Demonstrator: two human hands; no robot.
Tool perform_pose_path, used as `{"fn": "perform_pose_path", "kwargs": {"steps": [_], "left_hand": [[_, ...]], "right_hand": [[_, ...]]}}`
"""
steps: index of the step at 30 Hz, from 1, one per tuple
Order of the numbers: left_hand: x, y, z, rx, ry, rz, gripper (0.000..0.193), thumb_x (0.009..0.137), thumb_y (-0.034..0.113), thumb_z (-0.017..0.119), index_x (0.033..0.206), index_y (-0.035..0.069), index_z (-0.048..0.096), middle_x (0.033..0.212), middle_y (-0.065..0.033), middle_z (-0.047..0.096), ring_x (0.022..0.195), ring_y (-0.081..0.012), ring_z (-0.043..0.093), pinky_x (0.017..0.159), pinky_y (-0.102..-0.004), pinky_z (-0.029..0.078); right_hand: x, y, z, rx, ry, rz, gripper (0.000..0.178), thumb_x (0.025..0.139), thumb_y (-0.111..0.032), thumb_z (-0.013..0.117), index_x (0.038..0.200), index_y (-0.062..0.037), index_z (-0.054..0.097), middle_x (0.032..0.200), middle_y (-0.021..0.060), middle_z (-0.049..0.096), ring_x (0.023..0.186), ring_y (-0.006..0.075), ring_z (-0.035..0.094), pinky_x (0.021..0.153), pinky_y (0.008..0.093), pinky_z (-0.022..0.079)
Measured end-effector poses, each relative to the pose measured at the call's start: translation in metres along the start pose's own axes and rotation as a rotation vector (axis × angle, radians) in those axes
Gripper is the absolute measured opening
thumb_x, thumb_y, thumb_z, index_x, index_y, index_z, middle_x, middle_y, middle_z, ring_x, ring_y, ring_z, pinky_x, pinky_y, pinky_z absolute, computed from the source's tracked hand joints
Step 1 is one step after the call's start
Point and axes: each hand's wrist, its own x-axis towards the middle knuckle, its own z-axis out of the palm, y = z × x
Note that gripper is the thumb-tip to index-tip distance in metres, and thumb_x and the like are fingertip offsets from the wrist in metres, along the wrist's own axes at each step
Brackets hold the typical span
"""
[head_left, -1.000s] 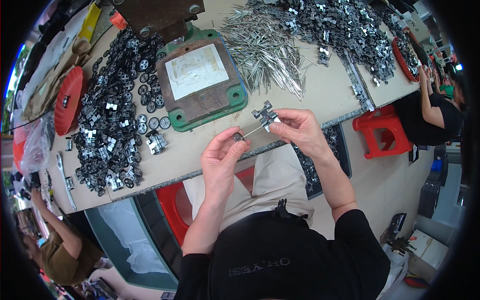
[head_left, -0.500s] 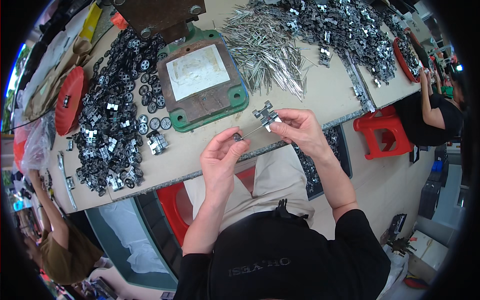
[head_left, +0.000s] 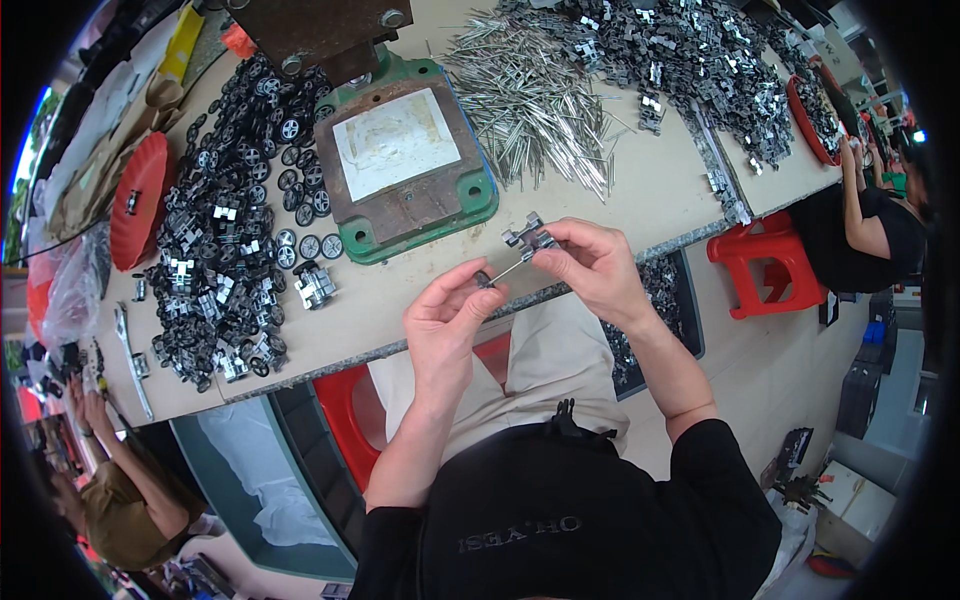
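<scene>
My left hand (head_left: 443,325) pinches a small black toy wheel (head_left: 484,280) between thumb and fingertips. A thin metal axle rod (head_left: 509,269) runs from this wheel to a small grey-and-silver toy car chassis (head_left: 525,234). The chassis is gripped by the thumb and fingers of my right hand (head_left: 597,272). Whether the rod's far end sits inside the chassis is hard to make out. Both hands are over the table's front edge, just before the green-based press (head_left: 408,215).
Left of the press lie loose black wheels (head_left: 290,130) and a heap of wheeled chassis (head_left: 215,300). Behind are a pile of metal rods (head_left: 540,110) and a mound of chassis parts (head_left: 700,70). A red tray (head_left: 143,205) stands left; a red stool (head_left: 765,268) and co-workers flank the table.
The chassis in my right hand has tilted, and the gap between it and the wheel has narrowed. My left hand has shifted slightly right. At left, a co-worker's arms have moved.
</scene>
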Motion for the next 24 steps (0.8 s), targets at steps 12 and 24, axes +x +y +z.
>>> {"fn": "perform_pose_path", "kwargs": {"steps": [12, 24], "left_hand": [[-0.002, -0.006, 0.000, 0.010, 0.044, 0.079, 0.033, 0.078, 0.000, 0.065, 0.110, -0.004, 0.057, 0.096, -0.0121, 0.064, 0.083, -0.0208, 0.064, 0.076, -0.0302, 0.053], [-0.009, -0.002, 0.006, 0.186, 0.029, 0.193, 0.031, 0.078, -0.007, 0.062, 0.109, -0.006, 0.057, 0.096, -0.0114, 0.061, 0.083, -0.0191, 0.064, 0.075, -0.0272, 0.053]], "right_hand": [[0.002, -0.004, 0.010, -0.379, 0.072, -0.232, 0.012, 0.077, -0.002, 0.064, 0.087, 0.0030, 0.062, 0.075, 0.0078, 0.059, 0.056, 0.0117, 0.052, 0.051, 0.0233, 0.041], [0.005, -0.014, -0.010, -0.286, -0.097, -0.094, 0.014, 0.077, -0.001, 0.065, 0.090, 0.0024, 0.064, 0.074, 0.0049, 0.060, 0.062, 0.0064, 0.051, 0.054, 0.0213, 0.042]]}}
